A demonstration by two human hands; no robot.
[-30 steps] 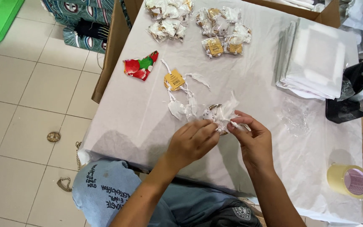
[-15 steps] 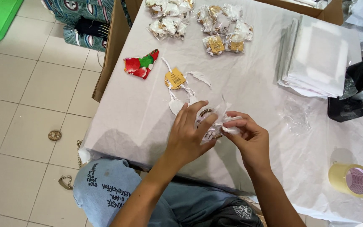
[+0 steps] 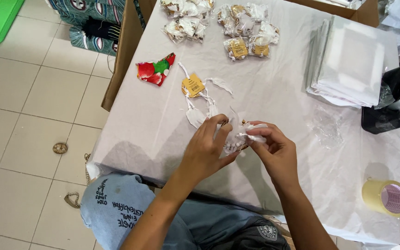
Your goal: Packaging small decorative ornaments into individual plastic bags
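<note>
Left hand: I see my left hand [image 3: 208, 153] curled over the near side of the small clear packet [image 3: 237, 139], fingers bent and closed on its edge, thumb tucked under
Right hand: my right hand [image 3: 274, 150] pinches the packet's other end between thumb and forefinger, the rest of the fingers loosely folded
Where it sits: the packet is held between both hands just above the table [image 3: 274, 92], near its front middle
How it should handle: I judge it very light and limp; the film looks thin, crinkly and likely slippery, so a pinch at the edges or the folded flap suits it better than a squeeze on the middle, where the small piece inside could be crushed
Contents: something pale with a brownish bit shows through the film; I cannot tell what it is
Loose pieces: white fabric scraps [image 3: 195, 115] and an orange card tag [image 3: 193, 85] lie just beyond my hands, flat and soft
Red cloth: a flowered red and green cloth piece [image 3: 155, 70] lies nearer the left edge, floppy
Finished packets: heaps of filled clear bags [image 3: 244, 28] sit at the far side, glossy and puffy
Stock: a stack of flat clear bags [image 3: 350, 65] lies to the right, smooth and slick
Tape: a black tape dispenser [image 3: 390, 102] and a yellowish tape roll [image 3: 386, 197] sit by the right edge, rigid
Surface: a wrinkled white sheet covers the table
</note>
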